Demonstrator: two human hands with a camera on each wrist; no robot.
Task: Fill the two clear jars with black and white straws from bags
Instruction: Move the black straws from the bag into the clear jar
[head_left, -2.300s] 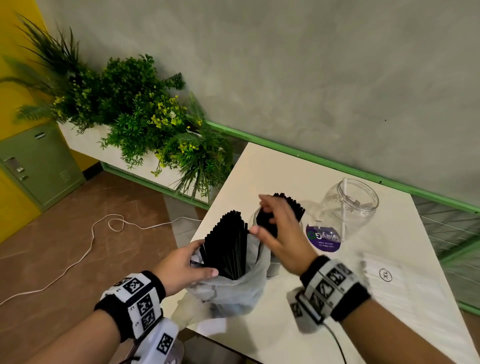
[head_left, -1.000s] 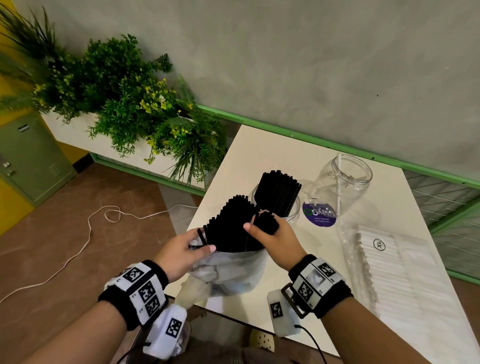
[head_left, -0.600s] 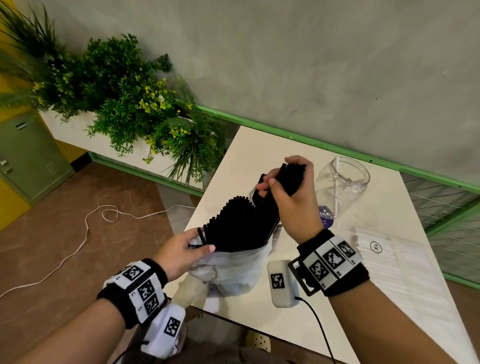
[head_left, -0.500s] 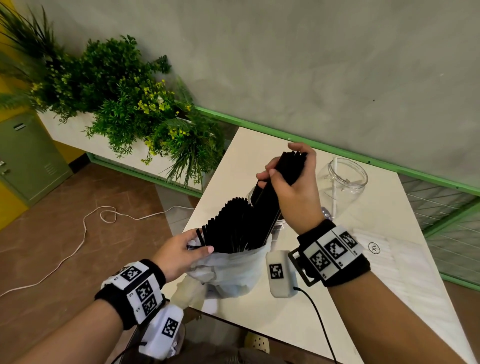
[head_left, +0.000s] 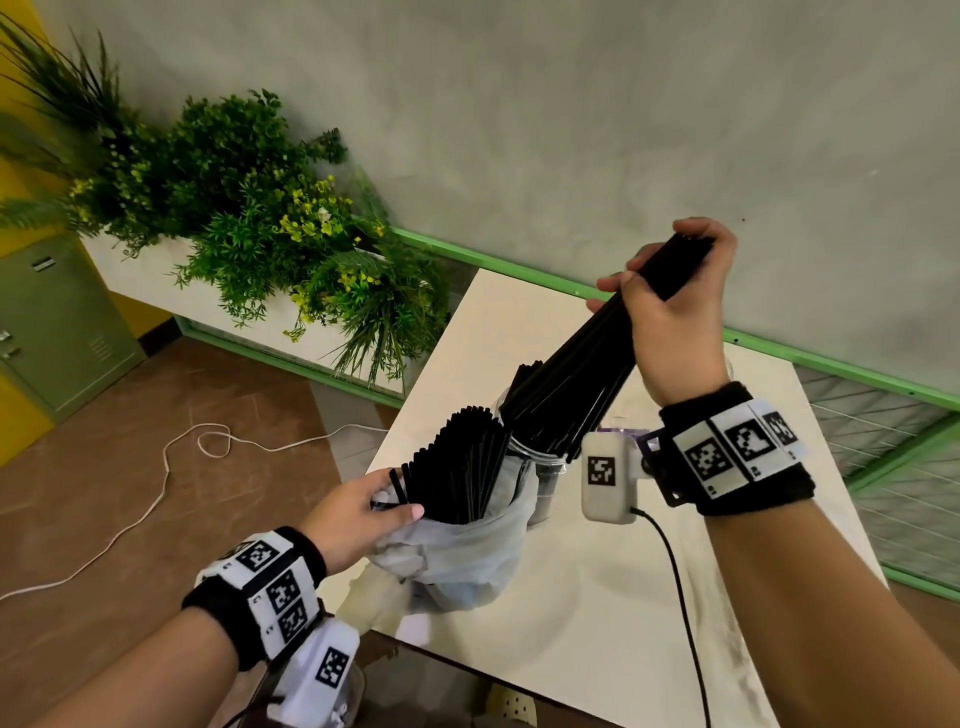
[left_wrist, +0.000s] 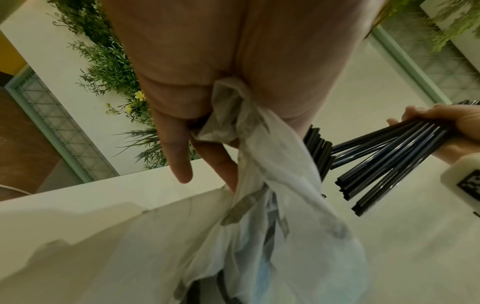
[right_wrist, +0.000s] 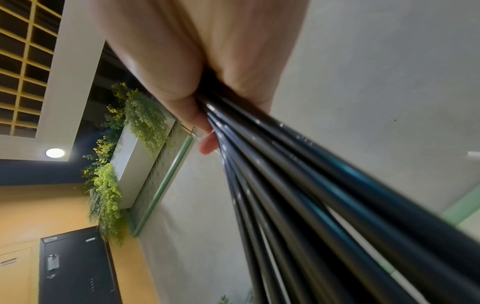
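Observation:
My right hand (head_left: 675, 306) grips a bundle of black straws (head_left: 582, 374), lifted high and slanted, its lower ends just above the clear jar (head_left: 540, 460) that holds other black straws. The same bundle (right_wrist: 311, 195) fills the right wrist view. My left hand (head_left: 363, 514) pinches the rim of the translucent plastic bag (head_left: 467, 551), in which more black straws (head_left: 462, 467) stand upright. In the left wrist view the bag (left_wrist: 259, 185) hangs from my fingers (left_wrist: 179, 160), with the lifted bundle (left_wrist: 384, 164) to the right. The second jar and the white straws are hidden behind my right arm.
The white table (head_left: 597, 597) stands against a grey wall with a green rail (head_left: 831, 364). A planter of green plants (head_left: 260, 234) lies left of the table. A white cable (head_left: 156, 493) runs over the brown floor, and a green locker (head_left: 52, 338) stands far left.
My right hand has pulled a bundle of black straws up out of the bag and raised it higher to the right. The left hand keeps its hold on the bag.

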